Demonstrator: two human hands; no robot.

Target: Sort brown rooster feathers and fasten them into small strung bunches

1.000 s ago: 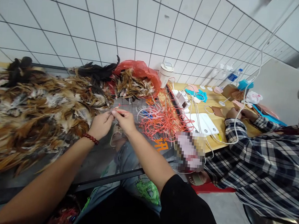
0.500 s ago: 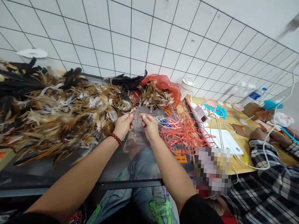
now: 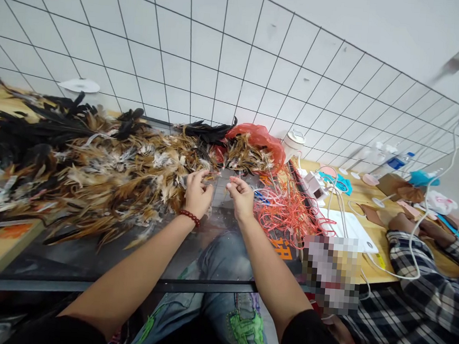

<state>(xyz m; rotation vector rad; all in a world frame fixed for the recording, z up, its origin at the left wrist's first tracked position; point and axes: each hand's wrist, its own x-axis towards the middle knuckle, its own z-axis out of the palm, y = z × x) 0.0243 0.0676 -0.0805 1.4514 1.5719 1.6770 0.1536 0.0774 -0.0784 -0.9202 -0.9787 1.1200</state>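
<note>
My left hand [image 3: 198, 193], with a red bead bracelet [image 3: 190, 217] at its wrist, is at the right edge of a large pile of brown and white feathers [image 3: 133, 180]. Its thumb stands apart from its fingers, whose tips are by the feathers. Across a small gap, the thumb and fingers of my right hand [image 3: 241, 198] are pinched together. Something small and reddish shows at those fingertips, too small to name. To the right of this hand lies a tangle of red and white cords [image 3: 282, 210].
Behind the hands, a red plastic bag [image 3: 262, 137] holds more brown feathers, beside a white lidded container [image 3: 294, 142]. Black feathers [image 3: 38, 125] lie at the left. At right are a white power adapter [image 3: 315, 185], cables and a person in a plaid sleeve [image 3: 409, 255].
My hands, close together and both pinching before, have moved apart. The left hand has opened its fingers toward the feathers; the right stays pinched. The whole view has shifted slightly.
</note>
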